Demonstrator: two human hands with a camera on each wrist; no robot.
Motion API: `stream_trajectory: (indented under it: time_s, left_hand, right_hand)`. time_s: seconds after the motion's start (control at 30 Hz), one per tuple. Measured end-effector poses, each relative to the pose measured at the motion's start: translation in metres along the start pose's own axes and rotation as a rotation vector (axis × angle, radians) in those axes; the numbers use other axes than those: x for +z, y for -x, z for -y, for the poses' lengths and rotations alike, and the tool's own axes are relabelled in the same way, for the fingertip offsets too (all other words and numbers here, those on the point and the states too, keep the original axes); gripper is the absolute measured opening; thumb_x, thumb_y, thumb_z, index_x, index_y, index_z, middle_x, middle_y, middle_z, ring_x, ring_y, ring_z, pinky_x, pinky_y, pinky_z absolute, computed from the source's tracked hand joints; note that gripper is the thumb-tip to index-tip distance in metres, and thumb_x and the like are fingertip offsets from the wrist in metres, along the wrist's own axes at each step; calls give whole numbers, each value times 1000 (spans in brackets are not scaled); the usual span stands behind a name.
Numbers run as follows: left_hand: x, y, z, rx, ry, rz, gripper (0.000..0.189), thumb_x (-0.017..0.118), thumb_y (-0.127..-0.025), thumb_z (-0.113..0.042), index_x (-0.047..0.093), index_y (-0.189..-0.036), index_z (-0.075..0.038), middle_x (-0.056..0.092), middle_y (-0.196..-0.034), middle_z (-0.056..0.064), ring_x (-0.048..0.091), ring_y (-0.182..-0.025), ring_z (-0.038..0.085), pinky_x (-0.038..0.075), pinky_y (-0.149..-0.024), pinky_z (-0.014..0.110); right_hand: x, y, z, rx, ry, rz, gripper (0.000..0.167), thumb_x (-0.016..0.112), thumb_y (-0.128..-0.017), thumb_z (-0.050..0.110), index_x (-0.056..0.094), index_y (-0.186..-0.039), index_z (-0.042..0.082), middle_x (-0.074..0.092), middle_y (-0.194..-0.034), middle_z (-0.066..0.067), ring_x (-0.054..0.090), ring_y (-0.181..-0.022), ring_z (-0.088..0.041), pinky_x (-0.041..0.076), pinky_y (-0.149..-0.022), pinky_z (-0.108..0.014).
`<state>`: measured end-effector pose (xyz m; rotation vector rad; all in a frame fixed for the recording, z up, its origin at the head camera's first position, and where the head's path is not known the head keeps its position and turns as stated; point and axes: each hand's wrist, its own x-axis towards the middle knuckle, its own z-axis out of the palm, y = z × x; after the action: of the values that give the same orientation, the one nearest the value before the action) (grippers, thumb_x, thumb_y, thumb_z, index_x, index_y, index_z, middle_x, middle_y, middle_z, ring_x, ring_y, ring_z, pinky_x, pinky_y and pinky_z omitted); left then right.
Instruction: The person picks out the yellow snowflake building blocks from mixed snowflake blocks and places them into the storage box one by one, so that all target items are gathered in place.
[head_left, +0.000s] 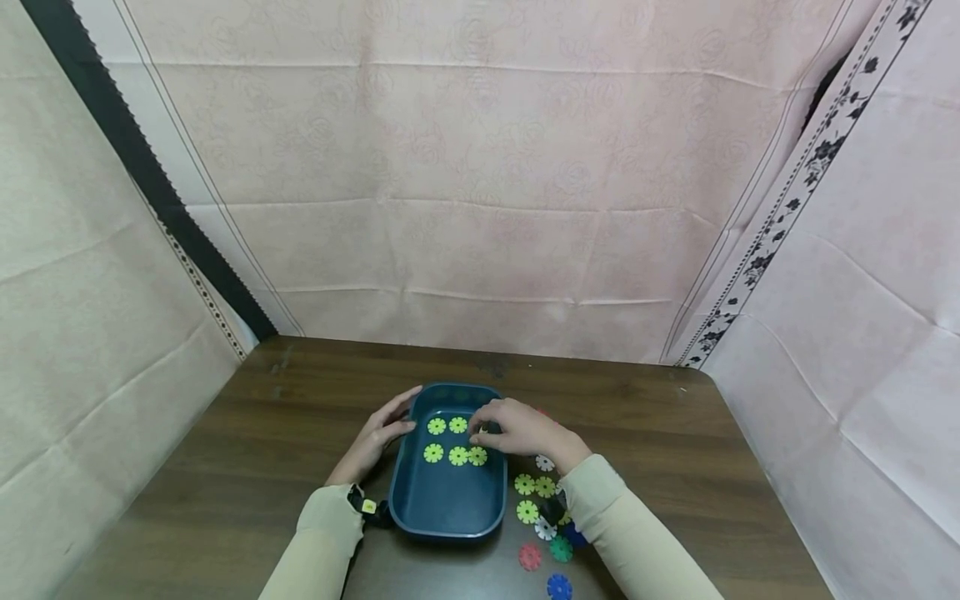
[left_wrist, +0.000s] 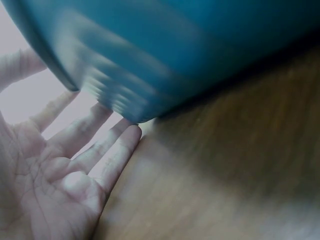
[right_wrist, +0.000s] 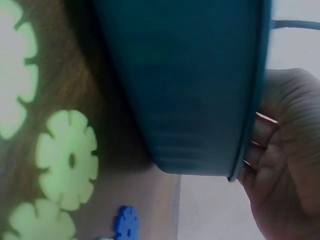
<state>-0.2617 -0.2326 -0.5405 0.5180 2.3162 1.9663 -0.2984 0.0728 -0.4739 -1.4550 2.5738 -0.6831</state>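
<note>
A dark teal tray [head_left: 448,508] sits on the table, with several yellow-green notched discs [head_left: 433,452] laid in two rows inside it. My left hand [head_left: 381,435] rests at the tray's left side. In the left wrist view its fingers [left_wrist: 107,162] are fairly straight, tips at the tray's outer wall [left_wrist: 165,55]. Over the tray's right part, my right hand [head_left: 517,427] has bent fingers and thumb, with a bit of a yellow-green disc showing between them. The right wrist view shows that hand [right_wrist: 287,155] beyond the rim, its fingertips hidden by the tray wall [right_wrist: 190,100].
Right of the tray lie loose discs: yellow-green [head_left: 527,512], white [head_left: 545,528], red [head_left: 529,556], green [head_left: 560,548] and blue [head_left: 559,587]. Some are partly under my right forearm. Cloth walls [head_left: 480,208] stand behind the brown wooden table [head_left: 637,400] and on both sides.
</note>
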Motion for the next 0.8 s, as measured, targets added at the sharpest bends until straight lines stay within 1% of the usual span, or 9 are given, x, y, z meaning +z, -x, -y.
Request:
stream_trajectory:
  time_s: [0.07, 0.17, 0.3, 0.43, 0.5, 0.57, 0.63, 0.73, 0.8]
  left_hand:
    - [0, 0, 0, 2, 5, 3, 55, 54, -103, -16, 40, -155, -29, 43, -154, 7, 42, -138, 35, 32, -108, 62]
    - [0, 0, 0, 2, 7, 3, 55, 55, -103, -17, 40, -155, -30, 42, -155, 6, 41, -139, 35, 30, -108, 63]
    - [0, 0, 1, 2, -3, -3, 55, 55, -103, -18, 41, -154, -31, 41, -156, 4, 39, -141, 33, 29, -109, 62]
    - [0, 0, 1, -3, -8, -4, 55, 56, -103, -19, 41, -154, -31, 41, -156, 4, 38, -141, 33, 30, -109, 62]
    - [0, 1, 1, -8, -6, -4, 55, 56, -103, -19, 41, -154, -30, 41, -156, 4, 38, -141, 33, 30, -109, 63]
    - [1, 1, 1, -14, -3, -4, 55, 56, -103, -19, 41, -154, -31, 41, -156, 4, 38, -141, 32, 30, -109, 63]
    - [1, 1, 0, -21, 3, -5, 55, 56, -102, -19, 42, -154, -32, 41, -156, 3, 39, -141, 32, 29, -109, 62]
    - [1, 0, 0, -22, 0, -8, 55, 56, -102, -19, 41, -154, -32, 41, -156, 3, 39, -141, 32, 29, -110, 62]
    - [0, -1, 0, -25, -6, -18, 55, 56, -102, -19, 42, -153, -33, 41, -156, 1, 38, -141, 31, 29, -110, 62]
  right_hand:
    - [-3, 4, -1, -8, -57, -33, 29, 62, -101, 34, 73, -119, 14, 69, -114, 10, 62, -104, -10, 53, -90, -33]
    - [-8, 11, -2, -26, -98, -97, 26, 61, -101, 34, 72, -119, 19, 68, -114, 12, 62, -98, -7, 54, -84, -30]
    - [-12, 22, -3, -54, -163, -181, 19, 63, -101, 29, 71, -117, 24, 68, -112, 11, 61, -95, -5, 56, -80, -34]
    - [-15, 35, -3, -65, -211, -242, 18, 65, -100, 25, 70, -117, 22, 68, -110, 10, 63, -100, -6, 56, -83, -41]
    - [-14, 43, -4, -57, -210, -271, 18, 66, -100, 24, 70, -117, 22, 68, -108, 11, 63, -98, -6, 55, -81, -40]
    - [-12, 51, -6, -48, -210, -297, 18, 66, -99, 25, 71, -116, 19, 68, -107, 12, 63, -97, -6, 55, -78, -39]
    - [-10, 58, -9, -38, -232, -320, 19, 67, -99, 24, 72, -115, 14, 69, -107, 11, 63, -97, -7, 55, -78, -42]
    - [-6, 69, -13, -17, -275, -349, 19, 68, -98, 23, 73, -113, 11, 70, -105, 9, 65, -96, -10, 56, -80, -45]
    - [-4, 76, -16, 9, -309, -357, 17, 68, -98, 22, 73, -111, 13, 71, -104, 9, 65, -95, -10, 56, -81, -44]
